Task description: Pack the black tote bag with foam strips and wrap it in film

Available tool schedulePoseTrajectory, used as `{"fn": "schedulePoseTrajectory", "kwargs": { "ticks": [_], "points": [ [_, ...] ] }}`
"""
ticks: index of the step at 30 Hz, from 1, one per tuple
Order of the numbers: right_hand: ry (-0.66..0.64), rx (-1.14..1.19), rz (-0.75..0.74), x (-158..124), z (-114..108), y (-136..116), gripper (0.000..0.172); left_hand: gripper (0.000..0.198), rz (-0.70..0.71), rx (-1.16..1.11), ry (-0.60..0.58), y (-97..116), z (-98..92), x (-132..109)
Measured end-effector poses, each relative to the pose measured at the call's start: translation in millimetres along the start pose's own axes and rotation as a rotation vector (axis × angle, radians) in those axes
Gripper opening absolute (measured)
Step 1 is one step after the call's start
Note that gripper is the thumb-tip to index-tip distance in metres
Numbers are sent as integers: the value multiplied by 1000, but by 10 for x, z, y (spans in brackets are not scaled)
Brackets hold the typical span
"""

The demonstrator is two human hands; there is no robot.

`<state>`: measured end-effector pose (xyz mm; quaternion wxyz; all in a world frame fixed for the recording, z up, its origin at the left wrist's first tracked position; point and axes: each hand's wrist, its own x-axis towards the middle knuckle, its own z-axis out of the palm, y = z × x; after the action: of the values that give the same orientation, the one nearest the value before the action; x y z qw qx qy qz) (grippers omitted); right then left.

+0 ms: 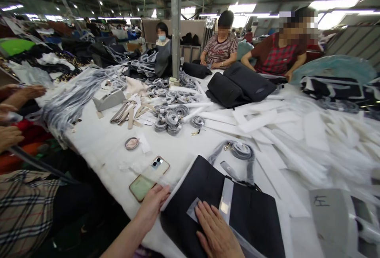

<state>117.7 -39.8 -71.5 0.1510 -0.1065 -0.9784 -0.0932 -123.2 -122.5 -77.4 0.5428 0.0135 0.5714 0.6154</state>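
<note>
A black bag (192, 183) lies flat before me at the table's front edge, a pale shiny strip (227, 196) running across its middle. My left hand (152, 204) is closed at the bag's left edge, its fingertips partly hidden. My right hand (218, 228) rests flat on the bag with fingers stretched out, over a small clear plastic piece (193, 209). Beyond the bag are a grey strap (251, 167) with a wrapped coil (240, 150) and a small grey tag (230, 170). A phone (150, 178) lies just past my left hand.
White foam strips (285, 131) cover the right side. Several coiled straps (172, 118), a tape dispenser (109, 99) and black bags (237, 86) lie farther back beside a metal post (176, 28). Co-workers sit across the table; another person's hands (18, 99) show at left.
</note>
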Motion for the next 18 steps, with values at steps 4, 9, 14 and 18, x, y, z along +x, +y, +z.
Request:
{"fn": "schedulePoseTrajectory", "kwargs": {
  "ticks": [4,9,14,18],
  "points": [
    [15,9,0,-20,32,8,57,35,-19,-36,4,46,188,106],
    [54,-5,-18,-23,60,33,57,31,39,-146,-3,76,304,175],
    [118,-45,-53,-42,132,69,56,14,223,-322,83,442,275,276],
    [195,-80,-90,-50,275,154,51,10,409,-394,164,953,147,353]
  ]
}}
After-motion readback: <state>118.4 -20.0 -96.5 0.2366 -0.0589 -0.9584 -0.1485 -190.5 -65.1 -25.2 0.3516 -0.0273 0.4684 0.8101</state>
